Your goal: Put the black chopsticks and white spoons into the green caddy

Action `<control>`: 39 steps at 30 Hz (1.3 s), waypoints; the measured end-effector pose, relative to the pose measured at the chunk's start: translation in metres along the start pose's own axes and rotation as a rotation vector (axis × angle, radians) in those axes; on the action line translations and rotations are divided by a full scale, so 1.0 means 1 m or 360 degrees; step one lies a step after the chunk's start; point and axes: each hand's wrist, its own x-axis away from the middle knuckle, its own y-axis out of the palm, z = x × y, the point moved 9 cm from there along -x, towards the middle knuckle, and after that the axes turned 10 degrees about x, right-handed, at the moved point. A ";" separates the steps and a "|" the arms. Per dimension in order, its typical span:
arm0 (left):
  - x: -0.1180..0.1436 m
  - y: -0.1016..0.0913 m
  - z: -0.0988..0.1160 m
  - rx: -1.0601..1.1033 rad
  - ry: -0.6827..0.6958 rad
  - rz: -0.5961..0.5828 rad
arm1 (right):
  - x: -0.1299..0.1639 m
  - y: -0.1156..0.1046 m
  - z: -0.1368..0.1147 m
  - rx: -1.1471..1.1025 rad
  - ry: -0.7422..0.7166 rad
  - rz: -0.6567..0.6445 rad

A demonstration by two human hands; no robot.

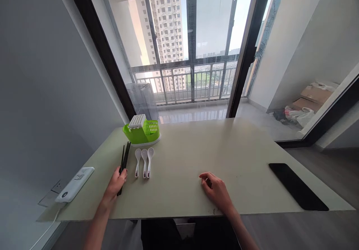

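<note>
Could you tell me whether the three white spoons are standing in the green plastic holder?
No, the three white spoons lie flat on the table before the green plastic holder.

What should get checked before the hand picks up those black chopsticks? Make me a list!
1. Left hand on the black chopsticks: ok, fingers touch their near ends.
2. Grip closed around them: cannot tell.
3. Chopsticks lying together on the pale table: ok, bunched.
4. Three white spoons apart from the chopsticks: ok, small gap.
5. Green plastic cutlery holder upright: ok, just beyond the chopsticks.
6. Right hand free: ok, resting on the table, holding nothing.
</note>
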 end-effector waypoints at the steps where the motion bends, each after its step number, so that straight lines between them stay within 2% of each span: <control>1: 0.006 0.008 0.005 0.0142 -0.0019 -0.0066 | 0.000 0.000 0.000 -0.0001 0.0000 0.0001; 3: 0.021 0.029 0.021 0.0469 -0.0048 -0.0221 | -0.001 0.000 -0.001 -0.0006 0.0000 0.0003; 5: 0.039 0.059 0.043 0.1177 -0.0194 -0.0468 | -0.001 -0.001 -0.001 -0.0012 -0.0001 0.0006; 7: 0.058 0.089 0.071 0.1608 -0.0310 -0.0701 | -0.001 -0.002 -0.002 -0.0019 0.0001 0.0007; 11: 0.089 0.145 0.109 0.1905 -0.0535 -0.0982 | -0.001 -0.003 -0.003 -0.0034 0.0016 0.0006; 14: 0.102 0.177 0.126 0.2008 -0.0623 -0.1050 | 0.000 -0.005 -0.004 -0.0048 0.0027 0.0004; 16: 0.107 0.191 0.133 0.2015 -0.0656 -0.1054 | -0.001 -0.006 -0.005 -0.0058 0.0032 0.0001; 19: 0.110 0.198 0.143 0.2044 -0.0705 -0.1067 | -0.001 -0.007 -0.005 -0.0072 0.0044 -0.0012; 22: 0.113 0.197 0.151 0.2198 -0.0838 -0.1093 | -0.001 -0.007 -0.005 -0.0078 0.0055 -0.0020; 30: 0.118 0.195 0.152 0.2493 -0.1177 -0.1135 | 0.000 -0.005 -0.001 -0.0071 0.0062 -0.0017; 36: 0.121 0.193 0.154 0.2577 -0.1265 -0.1195 | -0.001 -0.005 -0.001 -0.0046 0.0059 -0.0019; 39: 0.122 0.189 0.154 0.2572 -0.1246 -0.1217 | 0.000 -0.003 -0.007 -0.0023 -0.0003 -0.0091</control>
